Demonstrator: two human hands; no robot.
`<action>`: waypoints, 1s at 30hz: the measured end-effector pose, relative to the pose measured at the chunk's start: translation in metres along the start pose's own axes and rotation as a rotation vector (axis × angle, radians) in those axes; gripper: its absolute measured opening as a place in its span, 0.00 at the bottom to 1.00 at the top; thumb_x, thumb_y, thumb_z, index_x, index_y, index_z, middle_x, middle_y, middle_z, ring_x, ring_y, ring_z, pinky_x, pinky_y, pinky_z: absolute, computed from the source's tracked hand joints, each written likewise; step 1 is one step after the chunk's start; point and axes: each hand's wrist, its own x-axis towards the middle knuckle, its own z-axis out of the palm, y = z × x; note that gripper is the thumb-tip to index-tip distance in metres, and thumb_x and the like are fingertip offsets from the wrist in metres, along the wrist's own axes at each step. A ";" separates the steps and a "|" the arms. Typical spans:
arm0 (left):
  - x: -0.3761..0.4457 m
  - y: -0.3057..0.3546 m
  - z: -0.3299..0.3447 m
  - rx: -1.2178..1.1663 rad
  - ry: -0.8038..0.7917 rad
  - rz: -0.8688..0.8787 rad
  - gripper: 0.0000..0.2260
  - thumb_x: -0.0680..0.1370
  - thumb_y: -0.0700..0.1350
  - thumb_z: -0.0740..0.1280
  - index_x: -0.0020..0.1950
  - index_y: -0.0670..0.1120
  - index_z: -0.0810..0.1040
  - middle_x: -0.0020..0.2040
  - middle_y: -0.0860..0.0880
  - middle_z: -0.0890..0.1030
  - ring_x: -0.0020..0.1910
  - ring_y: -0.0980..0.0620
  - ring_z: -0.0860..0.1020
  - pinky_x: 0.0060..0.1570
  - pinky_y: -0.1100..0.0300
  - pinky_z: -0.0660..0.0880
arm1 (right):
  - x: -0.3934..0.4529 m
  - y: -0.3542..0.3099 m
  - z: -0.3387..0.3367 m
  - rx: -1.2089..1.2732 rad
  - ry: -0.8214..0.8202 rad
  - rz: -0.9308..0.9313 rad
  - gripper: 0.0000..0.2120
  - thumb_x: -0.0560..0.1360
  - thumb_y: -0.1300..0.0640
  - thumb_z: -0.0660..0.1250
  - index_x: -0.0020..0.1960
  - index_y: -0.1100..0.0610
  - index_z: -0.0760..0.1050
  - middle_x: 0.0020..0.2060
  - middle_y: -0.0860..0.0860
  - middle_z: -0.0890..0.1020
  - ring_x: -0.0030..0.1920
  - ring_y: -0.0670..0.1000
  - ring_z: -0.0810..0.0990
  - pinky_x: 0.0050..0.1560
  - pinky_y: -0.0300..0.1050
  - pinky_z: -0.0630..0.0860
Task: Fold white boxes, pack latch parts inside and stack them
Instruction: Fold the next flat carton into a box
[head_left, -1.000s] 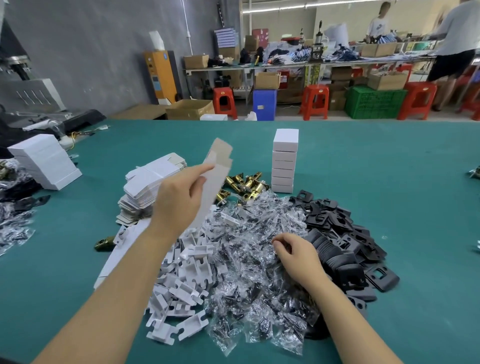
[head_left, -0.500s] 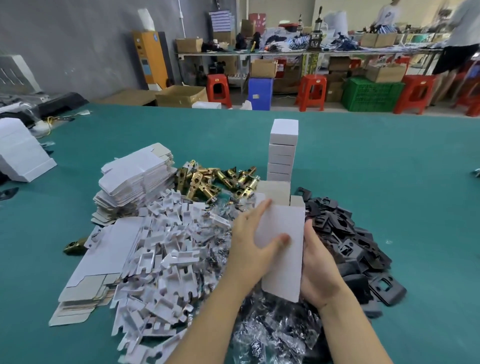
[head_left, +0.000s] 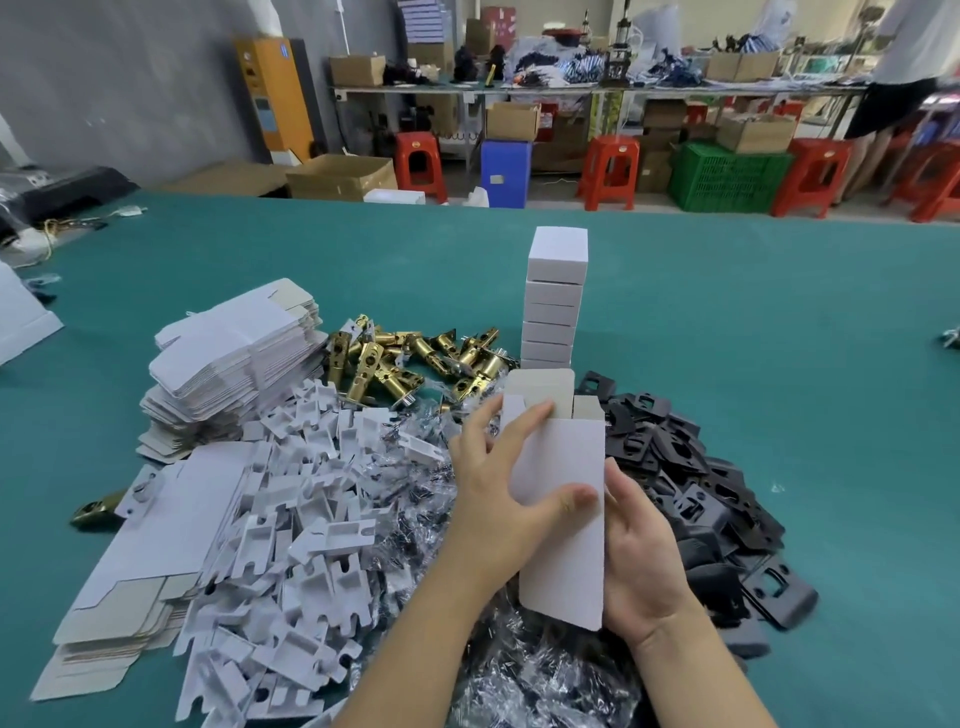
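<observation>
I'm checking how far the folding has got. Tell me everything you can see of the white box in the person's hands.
The white box looks like thin card, white outside, greyish inside. It is held roughly upright above the piles, opened into a sleeve, its far-end flaps still standing open. The left hand grips it from the left, thumb across the front face, fingers at the open end. The right hand holds its right edge from behind. Nothing visible is packed inside.

Matt white card box (head_left: 563, 499), shiny brass-coloured metal latches (head_left: 400, 358), crinkly clear plastic bags (head_left: 545, 680).
</observation>
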 end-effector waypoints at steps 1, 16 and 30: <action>0.000 0.000 0.000 0.005 0.002 -0.006 0.33 0.65 0.73 0.71 0.68 0.78 0.65 0.70 0.77 0.50 0.75 0.63 0.54 0.66 0.56 0.63 | 0.000 0.001 0.001 -0.005 0.003 0.013 0.30 0.76 0.41 0.72 0.72 0.55 0.76 0.69 0.60 0.78 0.68 0.60 0.78 0.63 0.56 0.78; -0.002 -0.001 0.000 -0.012 -0.019 -0.051 0.33 0.66 0.72 0.71 0.69 0.78 0.65 0.74 0.71 0.54 0.77 0.57 0.59 0.70 0.42 0.72 | -0.002 -0.007 -0.005 -0.061 0.094 0.127 0.33 0.75 0.34 0.59 0.65 0.56 0.82 0.59 0.62 0.84 0.52 0.61 0.86 0.46 0.52 0.83; 0.012 0.024 -0.023 -0.108 -0.093 -0.152 0.23 0.61 0.72 0.72 0.50 0.65 0.76 0.66 0.71 0.61 0.65 0.50 0.74 0.52 0.45 0.82 | -0.002 -0.004 0.002 -0.197 -0.019 0.072 0.37 0.61 0.32 0.81 0.63 0.53 0.83 0.51 0.58 0.86 0.45 0.57 0.85 0.43 0.52 0.81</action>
